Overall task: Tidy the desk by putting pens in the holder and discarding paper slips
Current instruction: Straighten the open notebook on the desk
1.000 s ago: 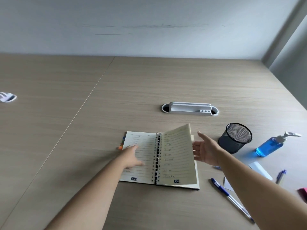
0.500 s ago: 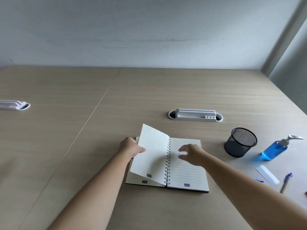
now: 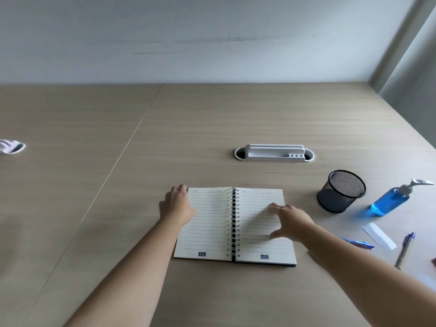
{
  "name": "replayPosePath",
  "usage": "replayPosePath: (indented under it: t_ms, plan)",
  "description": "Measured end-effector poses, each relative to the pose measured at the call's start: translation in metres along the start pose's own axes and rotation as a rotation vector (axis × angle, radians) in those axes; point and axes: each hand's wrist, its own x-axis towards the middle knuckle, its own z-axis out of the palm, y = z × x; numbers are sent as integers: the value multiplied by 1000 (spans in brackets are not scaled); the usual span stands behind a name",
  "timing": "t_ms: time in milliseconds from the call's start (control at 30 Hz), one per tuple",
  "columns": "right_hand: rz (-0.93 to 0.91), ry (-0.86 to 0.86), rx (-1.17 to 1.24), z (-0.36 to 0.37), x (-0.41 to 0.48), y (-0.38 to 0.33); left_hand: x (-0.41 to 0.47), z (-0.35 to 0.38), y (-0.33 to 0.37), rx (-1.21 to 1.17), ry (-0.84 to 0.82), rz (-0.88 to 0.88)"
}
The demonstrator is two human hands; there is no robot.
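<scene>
An open spiral notebook (image 3: pixel 212 227) lies flat in front of me, showing blank lined pages. My left hand (image 3: pixel 177 205) rests on the outer edge of its left page. My right hand (image 3: pixel 291 224) lies on the right page with fingers spread, holding nothing. An empty black mesh pen holder (image 3: pixel 341 191) stands to the right. A blue pen (image 3: pixel 358 243) pokes out from behind my right forearm. A white paper slip (image 3: pixel 378 236) lies past it, and a tan pen with a blue clip (image 3: pixel 405 250) lies further right.
A blue pump bottle (image 3: pixel 392 199) stands right of the holder. A white cable-port cover (image 3: pixel 274 153) sits in the desk behind the notebook, another (image 3: pixel 10 146) at far left. A small red thing (image 3: pixel 433 261) shows at the right edge.
The lifted page has been turned over to the left and now lies flat. My right hand moved from the page edge onto the right page; my left hand shifted to the notebook's left edge.
</scene>
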Motion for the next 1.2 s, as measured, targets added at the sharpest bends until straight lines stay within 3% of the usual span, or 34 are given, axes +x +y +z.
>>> replayPosePath:
  t_ms: [100, 167, 333, 600, 800, 1033, 1200]
  plan:
    - [-17, 6, 3, -2, -3, 0, 4, 0, 32, 165, -134, 350]
    - [-35, 9, 4, -1, -3, 1, 6, 9, 50, 317, -264, 481]
    - [-55, 18, -10, 3, 1, 5, 6, 46, 57, 528, -479, 487]
    - [-96, 24, -4, 3, -8, 4, -2, 47, 38, 478, -413, 520]
    - [-218, 194, 136, 33, -45, -1, -44, 53, -8, 276, -198, 601]
    - [-292, 131, 40, 65, -54, 6, -64, 81, -33, 365, -273, 550]
    - [-249, 139, 65, 59, -35, 20, -43, 71, -9, 347, -183, 578]
